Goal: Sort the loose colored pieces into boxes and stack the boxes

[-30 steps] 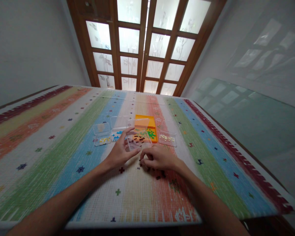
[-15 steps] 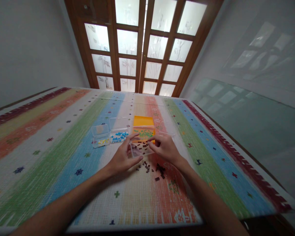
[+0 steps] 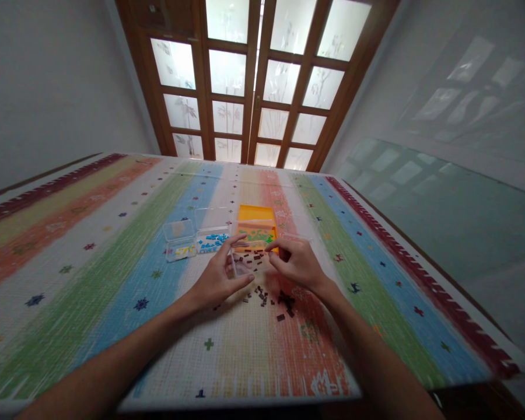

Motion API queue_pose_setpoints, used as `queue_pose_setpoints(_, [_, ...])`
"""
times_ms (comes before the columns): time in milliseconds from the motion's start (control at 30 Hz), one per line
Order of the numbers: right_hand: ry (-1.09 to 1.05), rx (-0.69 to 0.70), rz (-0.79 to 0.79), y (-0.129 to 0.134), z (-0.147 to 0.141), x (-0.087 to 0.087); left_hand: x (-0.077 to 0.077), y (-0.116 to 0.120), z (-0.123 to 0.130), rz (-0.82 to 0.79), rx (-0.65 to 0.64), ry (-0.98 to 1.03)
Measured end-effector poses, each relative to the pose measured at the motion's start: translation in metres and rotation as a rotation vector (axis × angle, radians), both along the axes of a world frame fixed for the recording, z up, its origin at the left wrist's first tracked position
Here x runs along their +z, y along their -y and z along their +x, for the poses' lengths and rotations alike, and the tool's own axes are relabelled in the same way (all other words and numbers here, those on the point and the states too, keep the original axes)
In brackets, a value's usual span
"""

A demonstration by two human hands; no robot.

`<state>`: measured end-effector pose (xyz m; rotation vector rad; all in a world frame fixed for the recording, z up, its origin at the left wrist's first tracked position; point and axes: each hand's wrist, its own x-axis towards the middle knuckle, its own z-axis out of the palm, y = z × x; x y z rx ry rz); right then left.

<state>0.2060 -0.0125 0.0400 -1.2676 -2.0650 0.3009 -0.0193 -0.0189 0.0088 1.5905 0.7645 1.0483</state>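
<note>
My left hand (image 3: 222,274) grips the left side of a clear plastic box (image 3: 262,269), thumb in front and fingers behind. Several small dark brown pieces (image 3: 257,257), like toy bricks, lie inside it. At the box's right side is my right hand (image 3: 295,259), its thumb and forefinger pinched together over the rim. Whatever sits between those fingertips is too small to make out. Just in front of the box, more dark brown pieces (image 3: 285,300) are scattered on the cloth, some in a small heap.
Behind the hands stands an open orange box (image 3: 256,214) with green pieces. To its left are a clear box of blue pieces (image 3: 214,240) and a smaller one of yellow pieces (image 3: 184,251). A striped tablecloth (image 3: 126,280) covers the table; glazed doors (image 3: 249,87) rise beyond.
My right hand has shifted very slightly to the right, fingers still pinched. My left hand keeps its hold on the clear box. The view has moved a little.
</note>
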Motion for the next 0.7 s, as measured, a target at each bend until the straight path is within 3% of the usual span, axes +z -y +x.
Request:
queue_pose_setpoints(100, [-0.023,0.195,-0.115,0.002,0.006,0.006,0.0,-0.004,-0.002,-0.027,0.003,0.025])
queue_pose_setpoints(267, [0.219,0.451,-0.487,0.001,0.007,0.01,-0.004,-0.011,-0.005,-0.033,0.072,0.009])
queue_pose_setpoints(367, [0.258,0.465,-0.58,0.0,0.001,0.006,-0.003,-0.011,-0.005,-0.033,0.091,-0.005])
queue_pose_setpoints(700, [0.304,0.47,-0.589,-0.003,0.001,0.0,-0.003,-0.012,-0.005,-0.04,0.066,0.03])
